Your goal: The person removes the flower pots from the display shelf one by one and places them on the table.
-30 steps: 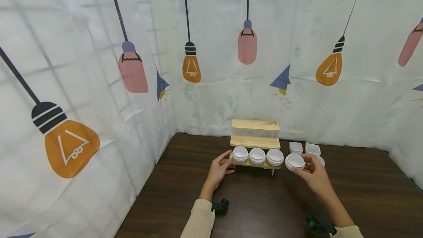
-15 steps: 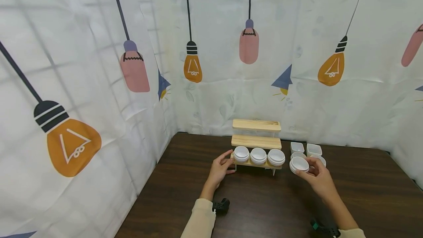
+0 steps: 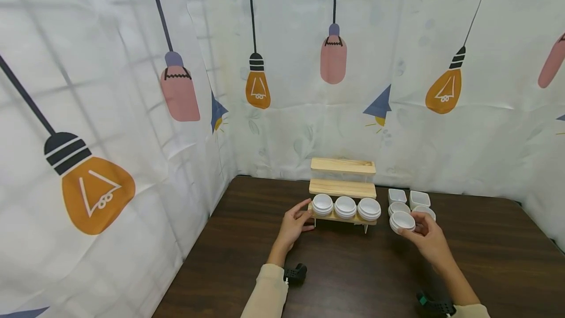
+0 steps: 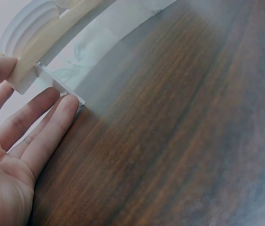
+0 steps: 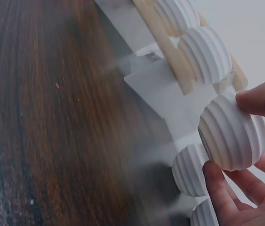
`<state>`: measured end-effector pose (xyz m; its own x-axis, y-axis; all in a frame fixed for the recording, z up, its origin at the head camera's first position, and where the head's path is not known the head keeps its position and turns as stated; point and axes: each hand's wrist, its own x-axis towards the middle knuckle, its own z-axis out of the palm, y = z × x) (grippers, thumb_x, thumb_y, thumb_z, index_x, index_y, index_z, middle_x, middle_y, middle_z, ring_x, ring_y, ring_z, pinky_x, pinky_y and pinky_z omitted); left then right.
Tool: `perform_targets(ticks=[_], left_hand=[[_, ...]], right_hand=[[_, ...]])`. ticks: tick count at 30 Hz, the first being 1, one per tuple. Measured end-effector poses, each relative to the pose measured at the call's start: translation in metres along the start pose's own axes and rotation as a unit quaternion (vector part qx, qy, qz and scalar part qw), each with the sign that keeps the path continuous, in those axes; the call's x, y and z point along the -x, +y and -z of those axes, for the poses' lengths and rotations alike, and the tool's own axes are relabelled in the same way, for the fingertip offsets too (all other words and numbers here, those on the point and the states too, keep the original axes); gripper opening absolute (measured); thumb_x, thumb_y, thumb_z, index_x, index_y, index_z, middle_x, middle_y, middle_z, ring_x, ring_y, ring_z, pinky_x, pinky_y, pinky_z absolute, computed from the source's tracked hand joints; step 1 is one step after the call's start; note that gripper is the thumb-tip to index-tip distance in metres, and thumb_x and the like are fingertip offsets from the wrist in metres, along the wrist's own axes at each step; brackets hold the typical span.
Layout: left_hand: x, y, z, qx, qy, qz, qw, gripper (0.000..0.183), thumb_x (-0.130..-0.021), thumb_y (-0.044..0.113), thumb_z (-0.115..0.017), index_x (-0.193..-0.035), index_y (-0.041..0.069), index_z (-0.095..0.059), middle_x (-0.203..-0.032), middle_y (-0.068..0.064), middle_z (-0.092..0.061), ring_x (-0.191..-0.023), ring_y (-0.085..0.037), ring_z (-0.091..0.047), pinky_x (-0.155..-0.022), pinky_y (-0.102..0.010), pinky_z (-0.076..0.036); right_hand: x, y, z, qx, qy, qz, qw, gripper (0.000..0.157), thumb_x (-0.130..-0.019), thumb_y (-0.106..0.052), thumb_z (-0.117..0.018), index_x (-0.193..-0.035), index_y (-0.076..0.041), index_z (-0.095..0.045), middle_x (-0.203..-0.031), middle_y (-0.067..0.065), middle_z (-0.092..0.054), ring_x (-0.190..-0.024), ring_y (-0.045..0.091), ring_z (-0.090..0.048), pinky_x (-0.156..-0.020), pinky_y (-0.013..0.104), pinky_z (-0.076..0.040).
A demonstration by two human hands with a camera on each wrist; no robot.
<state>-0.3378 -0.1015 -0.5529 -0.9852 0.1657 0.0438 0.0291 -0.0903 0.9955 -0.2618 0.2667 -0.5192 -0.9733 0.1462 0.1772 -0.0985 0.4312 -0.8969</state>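
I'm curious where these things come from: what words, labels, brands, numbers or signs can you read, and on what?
None can be read.
White sheet backdrop printed with coloured hanging lamps: pictures, no lettering.
Round white ribbed bowls, square white dishes, pale wooden three-tier stand: no text visible.
Black wrist-worn devices: any marks too small to read.

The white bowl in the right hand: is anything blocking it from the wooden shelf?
Nothing visible stands between the bowl in the right hand and the wooden shelf. Three other bowls line its lowest step, though, and would probably hinder placing it there.
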Motion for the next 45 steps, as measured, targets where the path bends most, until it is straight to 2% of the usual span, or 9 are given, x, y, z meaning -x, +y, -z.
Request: perform_targets(ticks=[5,14,21,29,36,45], left_hand=[[0.0,0.0,0.0,-0.002,-0.001,0.001,1.0,0.047,-0.102,0.02,-0.066,-0.147,0.013,-0.057,-0.116,-0.016,-0.074,-0.11,-0.04,-0.071,-0.082,-0.039,-0.066],[0.001,0.0,0.0,-0.002,-0.001,0.001,1.0,0.047,-0.102,0.02,-0.066,-0.147,0.014,-0.057,-0.116,-0.016,-0.074,-0.112,-0.041,-0.07,-0.083,-0.039,-0.066],[0.001,-0.001,0.0,-0.003,-0.002,-0.001,1.0,0.046,-0.102,0.02,-0.066,-0.147,0.015,-0.057,-0.115,-0.015,-0.074,-0.111,-0.04,-0.07,-0.084,-0.04,-0.066],[0.0,-0.001,0.001,-0.005,-0.001,-0.003,1.0,0.046,-0.102,0.02,-0.066,-0.147,0.015,-0.057,-0.117,-0.016,-0.074,-0.109,-0.038,-0.072,-0.083,-0.039,-0.066],[0.001,0.0,0.0,-0.003,0.001,-0.003,1.0,0.046,-0.101,0.02,-0.066,-0.146,0.014,-0.058,-0.116,-0.017,-0.074,-0.11,-0.041,-0.071,-0.083,-0.04,-0.066],[0.0,-0.001,0.001,-0.002,-0.002,-0.003,1.0,0.047,-0.102,0.019,-0.066,-0.147,0.014,-0.057,-0.116,-0.016,-0.074,-0.111,-0.041,-0.07,-0.085,-0.042,-0.066]], right_hand=[[-0.001,0.005,0.001,0.007,-0.002,0.001,1.0,0.056,-0.089,-0.013,-0.081,-0.132,0.004,-0.051,-0.108,-0.012,-0.056,-0.083,-0.002,-0.058,-0.069,0.015,-0.054],[-0.003,0.016,0.004,0.026,-0.017,-0.008,0.999,0.06,-0.089,-0.014,-0.081,-0.136,0.005,-0.049,-0.121,0.013,-0.061,-0.084,-0.004,-0.058,-0.069,0.015,-0.054],[-0.004,0.023,0.007,0.043,-0.045,-0.024,0.998,0.062,-0.092,-0.018,-0.079,-0.139,0.004,-0.046,-0.132,0.025,-0.058,-0.087,-0.006,-0.057,-0.071,0.016,-0.053],[-0.004,0.022,0.007,0.043,-0.054,-0.021,0.997,0.061,-0.091,-0.021,-0.08,-0.137,0.004,-0.048,-0.13,0.026,-0.06,-0.087,-0.006,-0.058,-0.071,0.017,-0.054],[-0.003,0.026,0.007,0.056,-0.057,-0.031,0.996,0.062,-0.09,-0.025,-0.081,-0.136,0.002,-0.049,-0.132,0.026,-0.06,-0.088,-0.006,-0.057,-0.072,0.017,-0.054],[-0.003,0.029,0.007,0.053,-0.056,-0.018,0.997,0.061,-0.09,-0.022,-0.081,-0.135,0.003,-0.05,-0.131,0.027,-0.061,-0.088,-0.008,-0.057,-0.072,0.016,-0.054]])
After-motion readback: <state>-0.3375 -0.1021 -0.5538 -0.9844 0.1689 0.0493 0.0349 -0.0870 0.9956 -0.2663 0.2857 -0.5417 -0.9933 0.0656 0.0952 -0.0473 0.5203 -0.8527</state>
